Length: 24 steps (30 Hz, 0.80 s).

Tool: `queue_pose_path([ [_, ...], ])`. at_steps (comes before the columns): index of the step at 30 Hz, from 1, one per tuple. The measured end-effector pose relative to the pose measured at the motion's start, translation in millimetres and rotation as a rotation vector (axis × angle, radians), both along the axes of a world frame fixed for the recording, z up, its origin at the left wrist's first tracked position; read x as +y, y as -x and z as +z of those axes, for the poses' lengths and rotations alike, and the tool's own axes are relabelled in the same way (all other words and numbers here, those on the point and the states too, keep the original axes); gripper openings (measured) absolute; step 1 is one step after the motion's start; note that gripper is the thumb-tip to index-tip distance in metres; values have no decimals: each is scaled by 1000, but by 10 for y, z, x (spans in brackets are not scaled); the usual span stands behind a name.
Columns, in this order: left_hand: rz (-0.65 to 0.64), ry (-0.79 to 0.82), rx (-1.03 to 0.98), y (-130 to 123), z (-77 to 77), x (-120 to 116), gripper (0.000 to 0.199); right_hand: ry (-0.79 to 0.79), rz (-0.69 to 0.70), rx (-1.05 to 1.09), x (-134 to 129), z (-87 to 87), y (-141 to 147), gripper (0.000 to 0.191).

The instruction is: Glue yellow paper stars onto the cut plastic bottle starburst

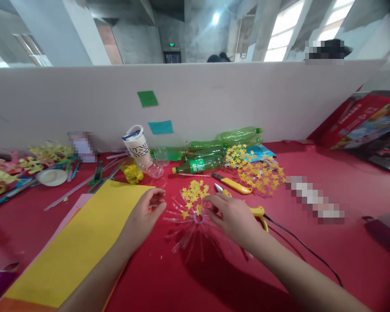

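On the red table between my hands lies a clear plastic bottle piece (pixel 199 218), cut into thin strips that fan out around a neck ring. Yellow paper stars (pixel 195 193) cluster on its far side. My left hand (pixel 149 208) hovers to the left of the strips, fingers curved, thumb apart, nothing in it. On the right, my right hand (pixel 230 214) reaches over the strips beside the ring. Its fingers are bent with a gap to the thumb, and nothing shows in them. Behind it are scissors (pixel 226 193) and a yellow glue gun (pixel 257 211) with a black cord, both partly hidden.
Yellow paper sheets (pixel 81 238) lie at left. Farther back are a yellow utility knife (pixel 235 185), green plastic bottles (pixel 203 164), a white patterned cup (pixel 138 147) and a second star-covered piece (pixel 261 175). A white partition (pixel 195 99) closes off the back.
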<state>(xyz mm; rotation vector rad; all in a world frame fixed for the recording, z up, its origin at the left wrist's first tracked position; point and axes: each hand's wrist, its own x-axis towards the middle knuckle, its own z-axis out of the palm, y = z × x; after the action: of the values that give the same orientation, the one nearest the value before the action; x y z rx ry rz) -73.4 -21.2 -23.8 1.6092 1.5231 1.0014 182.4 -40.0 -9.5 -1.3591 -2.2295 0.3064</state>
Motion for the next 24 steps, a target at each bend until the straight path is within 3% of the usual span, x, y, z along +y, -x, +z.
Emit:
queue_pose_path([
  [3, 70, 130, -81, 54, -177, 10, 31, -19, 0, -59, -12, -77, 68, 16],
  [6, 58, 182, -117, 54, -310, -16, 34, -9, 15, -23, -71, -130, 78, 10],
  [9, 12, 208, -159, 2, -359, -30, 33, 17, 26, 88, -101, -167, 53, 7],
  [12, 4, 194, -154, -71, -314, -23, 31, 31, 39, 215, -105, -199, 33, 8],
  [15, 71, 12, -58, -179, -159, -83, 28, 27, 58, 289, -123, -218, 32, 11],
  [16, 51, -141, 43, -232, -91, -130, 27, 22, 60, 301, -135, -224, 35, 12],
  [20, -158, -505, 341, -480, 107, -371, 15, -13, 50, 296, -202, -272, 48, 13],
  [22, -214, -550, 354, -538, 87, -413, 14, -12, 55, 297, -229, -309, 49, 12],
  [24, -134, -489, 280, -486, -31, -338, 13, 13, 67, 320, -246, -341, 43, 12],
])
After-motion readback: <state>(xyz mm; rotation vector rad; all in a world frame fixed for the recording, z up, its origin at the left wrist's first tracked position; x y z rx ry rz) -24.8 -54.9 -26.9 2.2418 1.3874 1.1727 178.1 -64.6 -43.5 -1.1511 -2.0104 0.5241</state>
